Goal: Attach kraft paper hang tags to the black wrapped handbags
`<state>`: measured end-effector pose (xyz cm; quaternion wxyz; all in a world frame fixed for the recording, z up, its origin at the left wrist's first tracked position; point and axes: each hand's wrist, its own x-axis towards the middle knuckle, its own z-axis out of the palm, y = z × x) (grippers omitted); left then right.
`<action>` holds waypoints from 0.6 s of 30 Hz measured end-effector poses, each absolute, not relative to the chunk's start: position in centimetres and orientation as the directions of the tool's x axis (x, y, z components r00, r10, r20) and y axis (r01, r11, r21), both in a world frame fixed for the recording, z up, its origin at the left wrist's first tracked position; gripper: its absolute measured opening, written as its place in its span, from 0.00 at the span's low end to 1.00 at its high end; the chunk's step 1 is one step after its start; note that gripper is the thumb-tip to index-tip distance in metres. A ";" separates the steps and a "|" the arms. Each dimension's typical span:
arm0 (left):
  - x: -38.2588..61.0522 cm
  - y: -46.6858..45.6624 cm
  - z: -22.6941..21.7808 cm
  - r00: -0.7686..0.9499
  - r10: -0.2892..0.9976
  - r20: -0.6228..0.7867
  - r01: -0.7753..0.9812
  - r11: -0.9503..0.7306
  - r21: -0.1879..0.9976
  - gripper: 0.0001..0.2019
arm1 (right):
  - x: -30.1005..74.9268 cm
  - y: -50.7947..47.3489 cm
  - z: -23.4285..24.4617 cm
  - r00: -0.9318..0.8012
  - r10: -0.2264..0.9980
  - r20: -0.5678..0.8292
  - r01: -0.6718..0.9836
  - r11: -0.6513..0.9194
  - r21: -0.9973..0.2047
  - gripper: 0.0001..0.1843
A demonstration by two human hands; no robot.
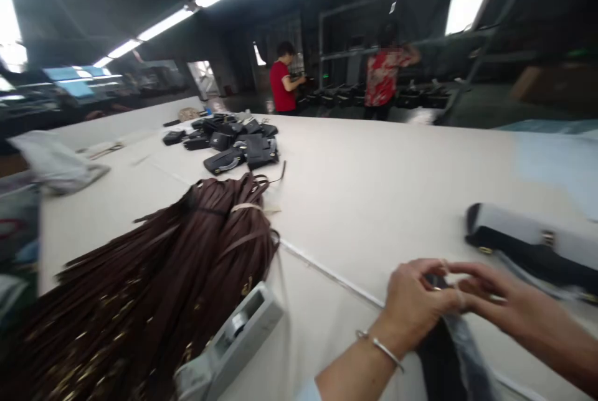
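At the lower right, my left hand (413, 301) and my right hand (502, 295) meet, their fingertips pinched together. Between them is the top of a black bag piece (439, 360), which hangs toward me over the table with a see-through plastic strip (469, 357) along its right side. Motion blur and my fingers hide the exact spot being gripped. Just beyond my right hand lies a black bag (518, 254) with a whitish cover and a metal clasp. A bangle circles my left wrist.
Brown straps (205, 264) with gold-coloured hardware lie bundled at left, beside a grey tape dispenser (233, 339). Several black bags (233, 139) are heaped farther back on the white table (355, 195). A white plastic bag (51, 161) rests far left. Two people (283, 80) stand beyond the table.
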<state>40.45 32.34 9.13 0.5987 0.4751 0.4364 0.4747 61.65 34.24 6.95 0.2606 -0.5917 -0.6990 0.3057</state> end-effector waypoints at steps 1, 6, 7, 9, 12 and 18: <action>40.3 32.5 9.4 0.175 0.983 -0.052 -0.114 0.073 0.991 0.24 | 59.9 33.7 8.5 -0.163 0.987 -0.001 0.677 0.111 -0.728 0.21; 39.0 34.9 9.1 0.410 0.907 -0.096 -0.121 0.158 0.980 0.26 | 54.9 33.4 11.1 -0.114 0.993 -0.007 0.511 0.053 -0.858 0.18; 38.9 35.3 8.8 0.478 0.874 -0.088 -0.143 0.177 0.974 0.27 | 54.8 33.4 10.9 -0.071 0.997 -0.011 0.469 0.024 -0.883 0.16; 38.8 35.6 8.1 0.590 0.805 -0.064 -0.178 0.207 0.962 0.29 | 54.7 33.2 10.4 0.017 1.000 -0.015 0.397 -0.020 -0.918 0.14; 39.1 35.2 7.7 0.626 0.779 -0.041 -0.164 0.184 0.969 0.28 | 54.5 32.7 10.1 0.078 0.997 -0.002 0.329 -0.028 -0.944 0.16; 39.1 34.9 8.1 0.491 0.863 -0.117 -0.103 0.191 0.976 0.23 | 54.3 32.7 10.7 0.092 0.988 -0.124 0.059 -0.130 -0.990 0.25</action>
